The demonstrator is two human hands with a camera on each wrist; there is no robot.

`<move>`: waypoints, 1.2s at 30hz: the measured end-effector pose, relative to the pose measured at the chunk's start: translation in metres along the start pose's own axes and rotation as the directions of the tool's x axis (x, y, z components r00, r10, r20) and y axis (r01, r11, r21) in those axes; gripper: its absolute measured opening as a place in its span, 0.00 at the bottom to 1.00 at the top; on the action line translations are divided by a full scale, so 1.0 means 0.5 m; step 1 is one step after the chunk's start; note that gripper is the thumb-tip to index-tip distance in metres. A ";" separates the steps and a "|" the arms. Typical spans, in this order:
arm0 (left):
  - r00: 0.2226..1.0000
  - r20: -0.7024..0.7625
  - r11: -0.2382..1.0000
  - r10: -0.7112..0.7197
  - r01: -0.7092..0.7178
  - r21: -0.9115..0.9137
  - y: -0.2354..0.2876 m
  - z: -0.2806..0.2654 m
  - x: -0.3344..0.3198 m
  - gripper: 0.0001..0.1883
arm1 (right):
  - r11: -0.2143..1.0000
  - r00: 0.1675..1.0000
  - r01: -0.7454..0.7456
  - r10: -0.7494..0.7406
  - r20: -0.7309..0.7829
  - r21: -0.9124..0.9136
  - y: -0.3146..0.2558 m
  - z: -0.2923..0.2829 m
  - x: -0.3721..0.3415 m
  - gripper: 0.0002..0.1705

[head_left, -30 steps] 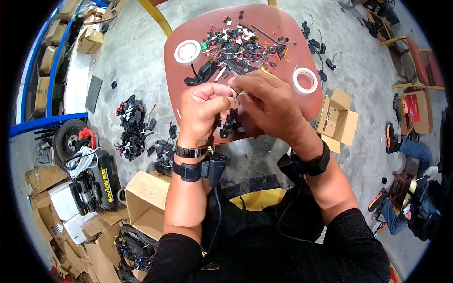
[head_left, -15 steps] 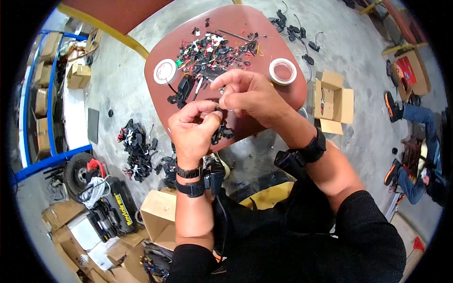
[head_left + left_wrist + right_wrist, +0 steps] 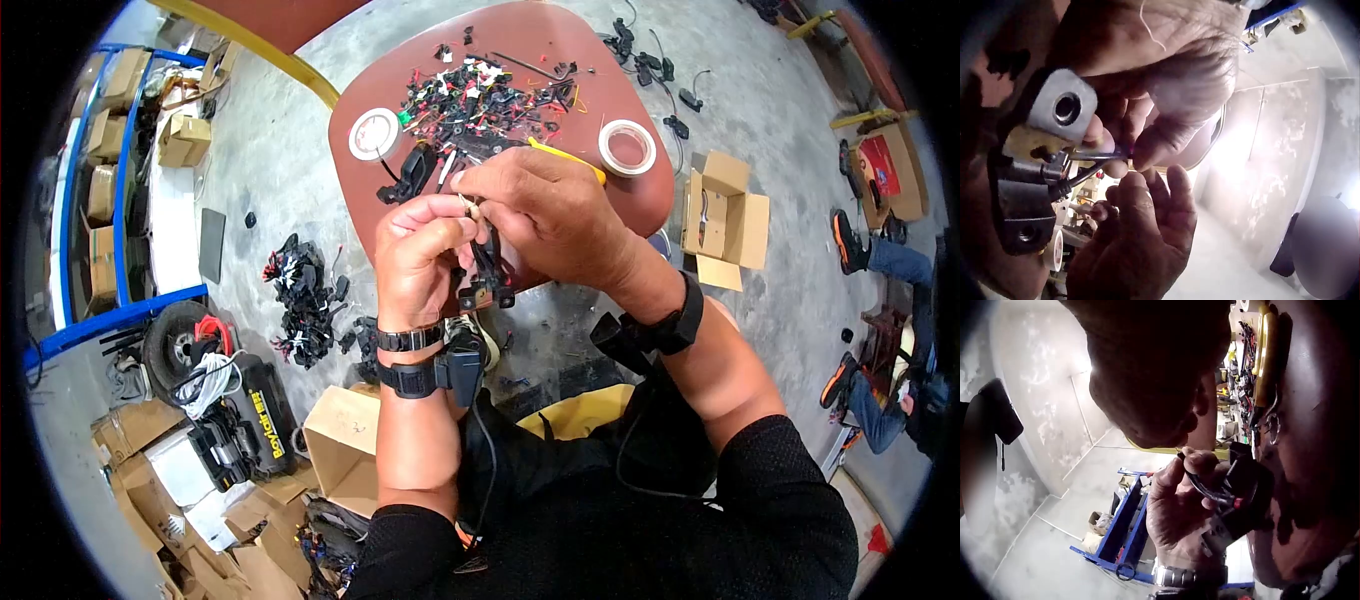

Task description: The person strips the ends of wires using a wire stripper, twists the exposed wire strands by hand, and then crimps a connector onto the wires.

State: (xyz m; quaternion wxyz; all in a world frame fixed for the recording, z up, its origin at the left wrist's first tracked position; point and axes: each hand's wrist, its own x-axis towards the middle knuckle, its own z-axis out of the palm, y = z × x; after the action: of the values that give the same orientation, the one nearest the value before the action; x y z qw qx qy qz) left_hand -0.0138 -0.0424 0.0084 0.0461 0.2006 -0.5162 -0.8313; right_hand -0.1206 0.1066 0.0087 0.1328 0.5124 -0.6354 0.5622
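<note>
In the head view, the left hand pinches black cable between thumb and index finger. The cable runs down to a black part hanging by the table's near edge. Opposite it, the right hand has its thumb and fingertips pinched at the pale wire end. Seen from the left wrist, the part shows a metal face with a round hole, and two thin cables lead to the fingertips. In the right wrist view, the left hand grips the cable below the right hand.
The brown table carries a pile of small wired parts, two tape rolls, a black part and a yellow-handled tool. An open carton stands right; black parts lie on the floor, left.
Half a second ago the fingertips were apart; they meet again at the wire end now. The right hand's fingers have drawn in, and the hanging black part shows more fully beneath the hands.
</note>
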 end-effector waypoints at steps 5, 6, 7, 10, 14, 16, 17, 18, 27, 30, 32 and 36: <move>1.000 0.016 1.000 -0.014 0.014 -0.011 0.000 0.005 -0.001 0.07 | 0.996 0.998 0.041 -0.038 0.042 -0.076 0.008 -0.001 -0.004 0.14; 1.000 0.019 1.000 -0.012 0.012 -0.015 -0.001 0.005 -0.001 0.07 | 0.997 0.998 0.035 -0.030 0.055 -0.075 0.007 -0.004 -0.003 0.14; 0.999 0.035 1.000 -0.021 0.021 0.005 0.000 0.000 0.000 0.07 | 0.997 0.997 0.028 -0.023 0.068 -0.075 0.005 -0.007 -0.001 0.14; 0.998 0.059 0.999 -0.033 0.030 0.043 0.001 -0.009 0.001 0.07 | 1.000 0.999 0.005 -0.003 0.049 -0.028 0.003 -0.011 0.003 0.13; 1.000 0.013 0.998 0.011 -0.011 0.070 0.003 0.000 -0.005 0.06 | 0.988 0.989 -0.141 0.138 0.049 0.059 0.009 -0.005 -0.008 0.11; 0.994 -0.044 0.975 0.105 -0.094 0.202 -0.001 0.008 -0.011 0.06 | 0.932 0.950 -0.312 0.300 0.089 0.182 -0.005 -0.009 -0.007 0.10; 0.979 -0.079 0.935 0.189 -0.155 0.318 -0.008 0.017 -0.015 0.06 | 0.802 0.877 -0.480 0.453 0.162 0.357 -0.003 -0.008 -0.011 0.10; 0.956 -0.102 0.878 0.276 -0.207 0.432 -0.013 0.025 -0.019 0.06 | 0.610 0.778 -0.615 0.571 0.261 0.499 0.000 -0.008 -0.017 0.11; 0.982 -0.121 0.959 0.142 -0.107 0.263 0.003 0.010 -0.009 0.05 | 0.785 0.871 -0.491 0.458 0.178 0.378 0.001 -0.009 -0.011 0.17; 0.995 -0.072 0.984 0.073 -0.060 0.170 0.008 0.005 -0.006 0.05 | 0.952 0.958 -0.272 0.255 0.128 0.138 -0.010 -0.011 0.001 0.18; 0.998 -0.053 0.990 0.020 -0.012 0.141 0.011 0.004 -0.005 0.05 | 0.991 0.989 -0.117 0.110 0.098 0.072 0.005 0.001 -0.004 0.16; 1.000 -0.025 0.992 -0.019 0.022 0.124 0.006 -0.001 -0.004 0.06 | 0.998 0.993 -0.068 0.069 0.098 -0.008 0.005 0.000 -0.004 0.14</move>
State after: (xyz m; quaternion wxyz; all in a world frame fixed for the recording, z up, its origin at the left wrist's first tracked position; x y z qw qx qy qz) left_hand -0.0121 -0.0435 0.0117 0.0310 0.2181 -0.5645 -0.7955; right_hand -0.1216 0.1074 0.0057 0.0833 0.5170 -0.6597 0.5390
